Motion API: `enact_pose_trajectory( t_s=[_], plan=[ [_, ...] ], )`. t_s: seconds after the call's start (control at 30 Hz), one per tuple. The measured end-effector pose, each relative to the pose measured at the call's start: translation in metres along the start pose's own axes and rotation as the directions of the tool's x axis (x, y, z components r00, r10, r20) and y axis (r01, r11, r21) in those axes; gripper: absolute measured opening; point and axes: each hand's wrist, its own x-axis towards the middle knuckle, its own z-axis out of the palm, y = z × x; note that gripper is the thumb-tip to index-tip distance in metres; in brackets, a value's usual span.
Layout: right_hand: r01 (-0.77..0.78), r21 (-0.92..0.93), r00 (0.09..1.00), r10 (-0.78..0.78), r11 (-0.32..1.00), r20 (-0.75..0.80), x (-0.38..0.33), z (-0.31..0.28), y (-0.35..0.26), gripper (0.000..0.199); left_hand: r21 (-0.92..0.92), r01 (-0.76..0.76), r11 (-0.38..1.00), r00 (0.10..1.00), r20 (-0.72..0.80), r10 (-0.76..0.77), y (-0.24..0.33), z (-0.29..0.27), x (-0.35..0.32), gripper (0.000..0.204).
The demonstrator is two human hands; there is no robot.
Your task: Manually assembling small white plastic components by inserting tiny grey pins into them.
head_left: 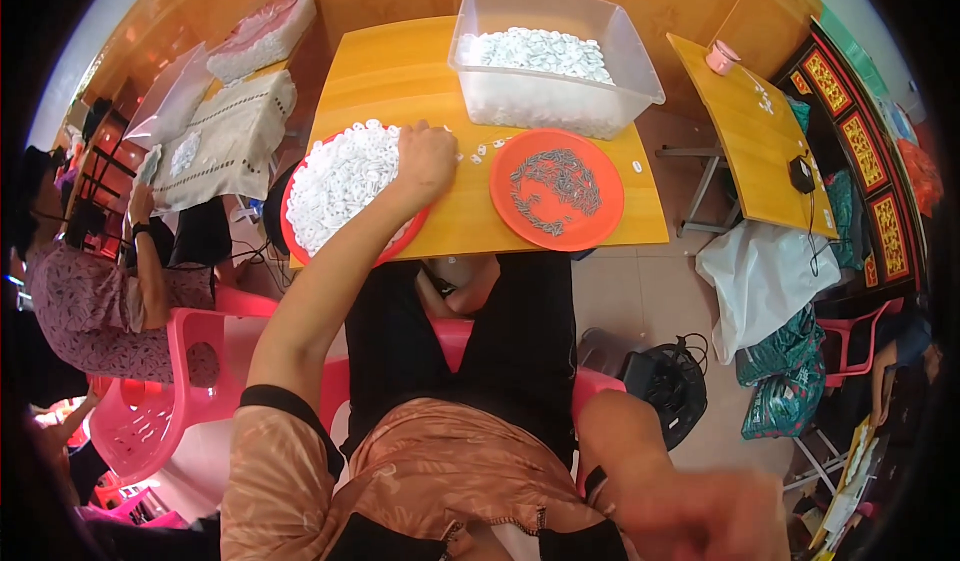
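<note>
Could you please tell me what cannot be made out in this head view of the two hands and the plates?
- Right hand: blurred at the lower edge, so its grip is unreadable.
- Left hand: seen from the back; its fingertips and anything in them are hidden.
- Small dark pieces on the orange plate: too small to identify.
- Red plate: mostly buried under white pieces.
- Clear bin: its base is hidden.

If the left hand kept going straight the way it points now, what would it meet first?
Probably the few small white pieces loose on the yellow table just past the left hand, then the clear bin of white parts. Depth is hard to judge.
</note>
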Motion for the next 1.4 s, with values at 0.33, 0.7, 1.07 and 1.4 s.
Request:
enact_pose_trajectory(
  t_s=[0.33, 0.7, 1.07, 1.4],
  plan=[
    [-0.508, -0.667, 0.275, 0.631, -0.545, -0.725, -0.109, -0.212, 0.01, 0.013, -0.017, 0.055, 0.998, 0.998, 0.015, -0.055, -0.004, 0.0, 0.0, 0.007],
    [-0.305, -0.717, 0.151, 0.711, -0.628, -0.687, -0.154, -0.218, 0.027, 0.012, -0.274, 0.152, 0.95, 0.984, 0.127, -0.121, 0.0, -0.001, 0.005, 0.01],
    [-0.315, -0.674, 0.023, 0.705, -0.668, -0.709, -0.159, -0.23, 0.028, 0.016, -0.438, 0.119, 0.891, 0.989, 0.132, -0.068, -0.003, 0.009, 0.001, 0.005],
    [-0.269, -0.653, 0.021, 0.673, -0.708, -0.739, -0.153, -0.225, 0.023, 0.011, -0.539, 0.107, 0.835, 0.989, 0.141, -0.036, -0.004, 0.005, -0.002, 0.005]
  ],
)
